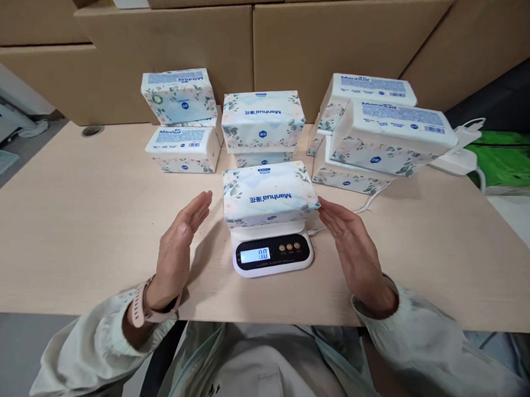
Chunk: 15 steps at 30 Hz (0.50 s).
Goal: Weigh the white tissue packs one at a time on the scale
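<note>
A pack of tissues with a leafy print lies on a white digital scale, whose lit display reads 0.0. To the left of the pack is my left hand, fingers stretched out and apart from it, holding nothing. My right hand is at the pack's right end, its fingers straight and the tips touching or almost touching the corner. The pack hides most of the scale's weighing plate.
Behind the scale stand stacked tissue packs at the left, middle and right. Cardboard boxes line the table's back. A white cable runs from the scale toward a white power strip at the right.
</note>
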### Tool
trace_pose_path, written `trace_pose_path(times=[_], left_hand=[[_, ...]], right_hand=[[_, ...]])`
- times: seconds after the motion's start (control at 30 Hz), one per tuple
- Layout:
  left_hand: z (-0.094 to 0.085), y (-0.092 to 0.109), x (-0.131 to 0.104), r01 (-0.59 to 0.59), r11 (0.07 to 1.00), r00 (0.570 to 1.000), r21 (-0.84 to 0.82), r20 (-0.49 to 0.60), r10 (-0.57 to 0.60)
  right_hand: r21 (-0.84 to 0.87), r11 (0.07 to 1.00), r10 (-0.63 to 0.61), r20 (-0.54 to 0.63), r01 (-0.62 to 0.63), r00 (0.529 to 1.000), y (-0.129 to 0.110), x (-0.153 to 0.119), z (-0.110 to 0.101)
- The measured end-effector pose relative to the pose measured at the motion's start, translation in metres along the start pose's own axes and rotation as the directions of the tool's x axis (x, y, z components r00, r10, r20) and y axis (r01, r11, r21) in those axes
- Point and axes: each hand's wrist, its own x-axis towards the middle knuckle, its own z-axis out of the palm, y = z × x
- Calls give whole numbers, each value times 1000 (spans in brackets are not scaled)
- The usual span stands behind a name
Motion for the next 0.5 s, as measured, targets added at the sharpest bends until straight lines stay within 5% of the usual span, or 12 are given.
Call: trace_pose_path(times=[0.33, 0.5], left_hand=[[2, 4, -4, 41, 999, 999, 4, -33, -40], [-20, 5, 33, -149, 951, 979, 270, -93, 180]], right_hand=[[12, 1000, 5, -11, -5, 1000, -2, -1, 1], [-52, 985, -169, -158, 163, 973, -3, -4, 0]])
